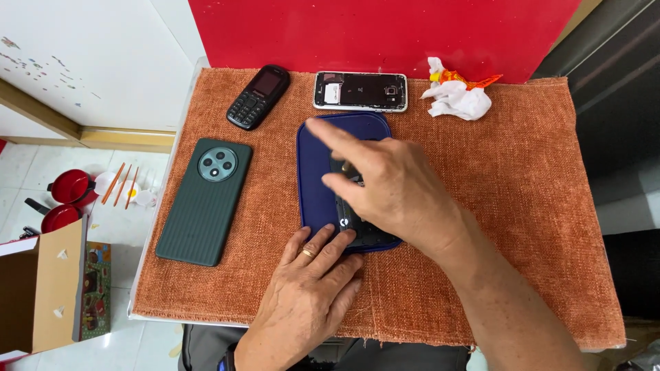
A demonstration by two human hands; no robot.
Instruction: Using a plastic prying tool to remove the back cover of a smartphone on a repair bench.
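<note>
A small dark phone [347, 206] lies on the blue tray [313, 172] at the middle of the orange mat [522, 185], its long axis running away from the person, mostly hidden beneath the right hand [392, 189]. That hand pinches the phone's upper part, forefinger stretched out over the tray. The left hand [309, 282] (ring on one finger) presses flat, fingers spread, on the phone's near end. On the surface to the left lies a green phone [204, 200]; beyond, a black keypad phone [258, 97], an opened silver phone [361, 91] and crumpled tissue [457, 98].

Ribbed dark-green phone [203, 201], black keypad phone [258, 97], navy-blue tray [314, 175], rust-orange woven mat [522, 185], red wall [385, 31].
</note>
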